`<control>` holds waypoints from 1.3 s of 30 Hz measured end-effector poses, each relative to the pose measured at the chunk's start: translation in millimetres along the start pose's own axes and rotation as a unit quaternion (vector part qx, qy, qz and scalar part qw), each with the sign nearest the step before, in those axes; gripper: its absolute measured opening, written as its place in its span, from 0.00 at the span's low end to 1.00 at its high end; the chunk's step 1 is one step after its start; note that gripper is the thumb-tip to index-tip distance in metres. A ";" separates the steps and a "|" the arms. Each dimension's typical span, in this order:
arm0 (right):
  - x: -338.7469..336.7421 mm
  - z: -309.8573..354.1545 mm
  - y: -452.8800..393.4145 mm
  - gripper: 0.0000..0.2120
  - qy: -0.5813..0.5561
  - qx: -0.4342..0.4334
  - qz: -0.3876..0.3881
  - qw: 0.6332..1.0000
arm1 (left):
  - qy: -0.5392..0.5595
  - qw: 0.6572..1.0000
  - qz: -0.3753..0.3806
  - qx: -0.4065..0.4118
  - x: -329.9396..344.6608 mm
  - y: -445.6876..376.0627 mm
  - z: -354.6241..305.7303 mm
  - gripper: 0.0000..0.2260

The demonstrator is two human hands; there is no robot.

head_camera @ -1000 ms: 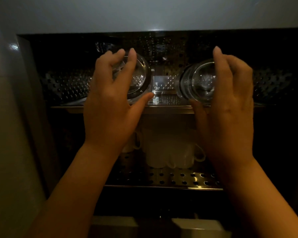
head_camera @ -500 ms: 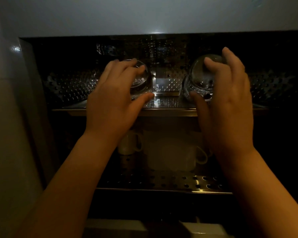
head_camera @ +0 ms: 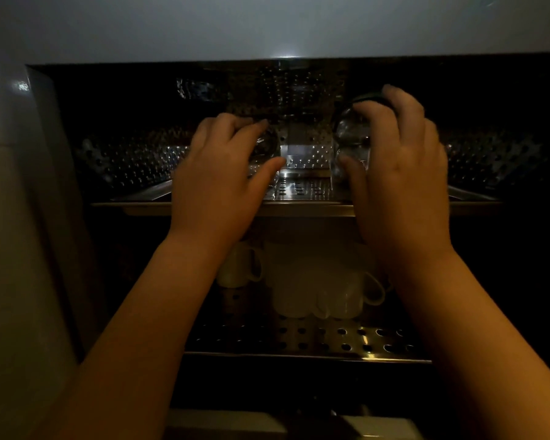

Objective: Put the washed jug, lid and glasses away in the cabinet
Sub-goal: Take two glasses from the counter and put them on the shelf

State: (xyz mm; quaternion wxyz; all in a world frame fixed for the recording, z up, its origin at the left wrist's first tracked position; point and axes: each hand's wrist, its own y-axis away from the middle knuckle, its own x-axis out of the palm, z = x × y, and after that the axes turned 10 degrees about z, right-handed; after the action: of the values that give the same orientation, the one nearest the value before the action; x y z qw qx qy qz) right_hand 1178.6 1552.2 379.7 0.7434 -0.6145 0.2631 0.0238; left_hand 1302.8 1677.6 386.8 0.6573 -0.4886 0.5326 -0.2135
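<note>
Each of the hands gripped a glass over the upper shelf [head_camera: 302,192]: left hand [head_camera: 219,182] round the left glass [head_camera: 267,147], right hand [head_camera: 404,166] round the right glass [head_camera: 350,138].

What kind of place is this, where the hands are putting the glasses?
Most likely a kitchen dish cabinet. It has shiny metal shelves with holes, white mugs on the lower one, and each hand, left and right, holds a clear glass at the upper one.
</note>
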 end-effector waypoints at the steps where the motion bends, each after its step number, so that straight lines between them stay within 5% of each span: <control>1: 1.1 -0.1 -0.7 0.24 -0.006 0.000 0.003 1.000 | -0.002 1.000 0.006 0.000 1.4 -1.1 0.2 0.21; 24: 10.9 -23.0 -34.4 0.26 0.007 0.087 0.148 0.985 | 0.032 0.987 0.125 -0.095 15.2 -29.6 5.9 0.19; 30: 6.0 -7.5 27.5 0.25 -0.059 0.046 0.011 0.997 | 0.006 0.999 0.029 -0.020 12.1 21.5 -9.1 0.24; 39: 16.4 2.4 54.9 0.26 0.048 0.044 0.105 0.992 | -0.097 0.989 0.102 -0.046 23.3 57.7 -18.3 0.27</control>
State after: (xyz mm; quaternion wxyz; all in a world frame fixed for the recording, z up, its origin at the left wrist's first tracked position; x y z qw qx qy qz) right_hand 1173.9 1563.1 323.7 0.7495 -0.5508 0.3624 0.0602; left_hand 1280.3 1676.3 325.9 0.7012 -0.4798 0.5224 -0.0727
